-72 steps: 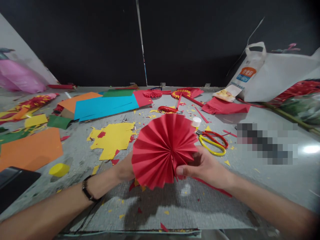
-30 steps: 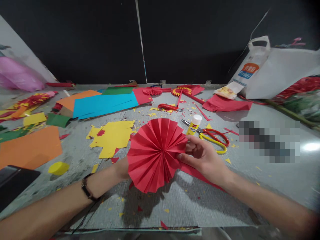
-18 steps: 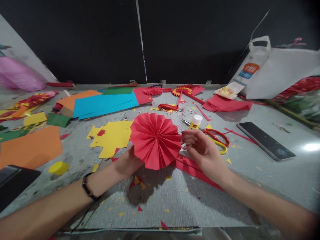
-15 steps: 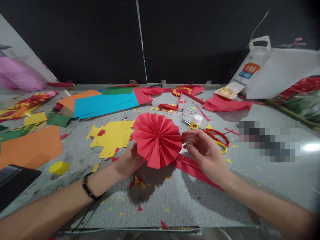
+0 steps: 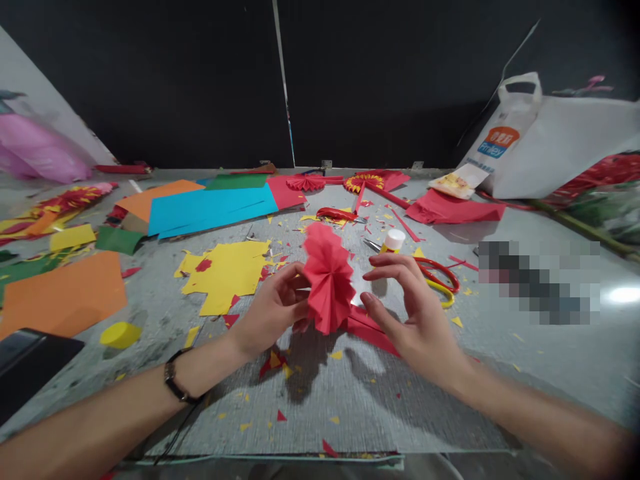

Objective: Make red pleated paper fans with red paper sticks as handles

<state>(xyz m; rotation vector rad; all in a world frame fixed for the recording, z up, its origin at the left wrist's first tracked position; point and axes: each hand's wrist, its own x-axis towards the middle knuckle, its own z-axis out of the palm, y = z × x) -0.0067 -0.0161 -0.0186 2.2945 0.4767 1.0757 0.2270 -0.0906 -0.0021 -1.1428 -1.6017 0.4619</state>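
- Left hand (image 5: 270, 307): fingers pinch red rosette (image 5: 330, 283); grip lightly to avoid crushing.
- Right hand (image 5: 423, 323): fingers parted, empty; work toward table (image 5: 380, 427)'s near edge.

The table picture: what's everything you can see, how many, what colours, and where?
Paper fan: one, red, centre
Paper strips: some, red, right of fan
Glue stick: one, white-capped, behind right hand
Scissors: one, red and yellow, behind right hand
Blue sheet: one, blue, back left
Orange sheets: two, orange, left
Cut sheet: one, yellow, left of fan
Round cap: one, yellow, left
Scraps: many, red and yellow, scattered
Printed bag: one, white, back right
Table: one, grey, underneath
Smaller bits: too many to tell apart
Wristband: one, dark, left wrist
Left hand: one, fan in its grip
Right hand: one, grip open, beside fan
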